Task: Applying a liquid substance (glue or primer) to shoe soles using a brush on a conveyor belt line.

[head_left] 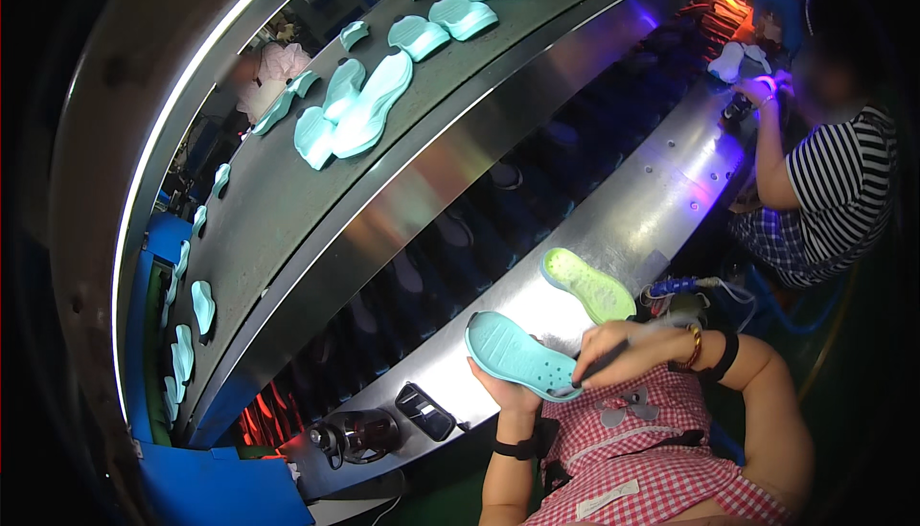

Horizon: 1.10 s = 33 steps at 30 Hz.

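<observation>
Left hand (505, 390) cupped under teal sole (518, 354), tilted up for access near tabletop (613, 229) edge. Right hand (613, 349) clenched on dark tool (602, 366), tip against sole rim. Green sole (587, 284) lay just beyond.

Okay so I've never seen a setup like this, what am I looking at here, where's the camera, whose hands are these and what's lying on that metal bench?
This is one picture from a wide fisheye camera worn on a person's head, looking down, so straight edges appear curved. The two bare arms at the bottom are that person's own. Their left hand holds a teal shoe sole from underneath, and their right hand holds a dark brush-like tool with its tip at the sole's edge. Beside it, a yellow-green sole lies on the shiny metal bench. Behind the bench runs a dark lower belt, and above it a grey upper conveyor carries many more teal soles. At the upper right, a co-worker in a striped shirt works at the same bench.
</observation>
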### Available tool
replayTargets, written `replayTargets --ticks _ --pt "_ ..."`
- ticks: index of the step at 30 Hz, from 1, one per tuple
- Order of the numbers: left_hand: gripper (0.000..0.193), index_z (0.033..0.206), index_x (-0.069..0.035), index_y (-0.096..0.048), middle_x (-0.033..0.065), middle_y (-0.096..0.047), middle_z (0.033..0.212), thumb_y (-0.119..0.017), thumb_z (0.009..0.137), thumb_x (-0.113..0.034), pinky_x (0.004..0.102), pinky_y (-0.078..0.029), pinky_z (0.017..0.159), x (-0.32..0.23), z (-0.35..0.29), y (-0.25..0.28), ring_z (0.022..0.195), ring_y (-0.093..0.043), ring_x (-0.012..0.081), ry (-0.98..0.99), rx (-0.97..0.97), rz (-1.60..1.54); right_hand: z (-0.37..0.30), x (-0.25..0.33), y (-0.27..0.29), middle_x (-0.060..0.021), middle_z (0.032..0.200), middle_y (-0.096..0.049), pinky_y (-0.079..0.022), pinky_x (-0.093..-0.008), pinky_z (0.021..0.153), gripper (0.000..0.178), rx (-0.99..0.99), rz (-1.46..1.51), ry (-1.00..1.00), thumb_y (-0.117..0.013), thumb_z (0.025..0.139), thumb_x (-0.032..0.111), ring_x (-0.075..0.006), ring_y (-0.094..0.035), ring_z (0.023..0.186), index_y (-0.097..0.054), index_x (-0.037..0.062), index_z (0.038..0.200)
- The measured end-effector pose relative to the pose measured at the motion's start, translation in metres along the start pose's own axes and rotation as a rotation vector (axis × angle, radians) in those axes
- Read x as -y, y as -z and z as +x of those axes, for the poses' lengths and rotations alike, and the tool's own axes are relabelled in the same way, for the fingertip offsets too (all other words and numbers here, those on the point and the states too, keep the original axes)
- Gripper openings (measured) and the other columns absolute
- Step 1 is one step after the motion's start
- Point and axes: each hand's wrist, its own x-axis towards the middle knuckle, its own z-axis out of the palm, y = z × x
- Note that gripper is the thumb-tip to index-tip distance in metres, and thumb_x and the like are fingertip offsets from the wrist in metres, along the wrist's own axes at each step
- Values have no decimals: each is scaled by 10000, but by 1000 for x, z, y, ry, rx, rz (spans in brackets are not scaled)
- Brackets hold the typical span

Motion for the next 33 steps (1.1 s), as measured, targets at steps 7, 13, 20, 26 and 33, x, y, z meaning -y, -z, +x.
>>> replayTargets --ticks 7,13,20,26,33 --pt "621 1198 -82 -445 104 -529 1129 -259 852 -564 416 -449 824 18 -6 -31 965 -543 275 27 80 -139 18 0 -9 -107 860 -625 -459 -261 721 195 -256 184 65 -653 735 127 -172 -597 738 -656 52 916" --pt "634 1216 -74 -429 141 -540 1101 -247 853 -561 421 -469 779 10 -13 -53 881 -575 288 -75 92 -145 9 4 6 -92 830 -636 -476 -269 704 202 -336 219 -42 -674 706 59 -158 -595 777 -668 51 907" --pt "806 1151 -45 -474 187 -595 858 -162 783 -691 425 -493 655 1 -2 -16 742 -589 321 -270 27 -84 -5 0 0 -90 836 -644 -479 -271 715 226 -213 380 48 -681 699 48 -174 -593 801 -661 44 923" --pt "771 1168 -73 -468 196 -583 889 -199 790 -687 413 -493 661 -14 -1 -21 743 -587 329 -373 210 -106 -8 4 2 -100 875 -648 -481 -265 721 239 -24 144 197 -680 687 17 -179 -598 812 -658 39 924" --pt "801 1166 -63 -464 178 -558 890 -207 773 -712 397 -484 669 -18 -2 -40 757 -567 292 -456 298 -6 -13 1 5 -101 850 -620 -467 -251 720 229 -62 228 189 -669 715 49 -143 -582 792 -652 40 943"
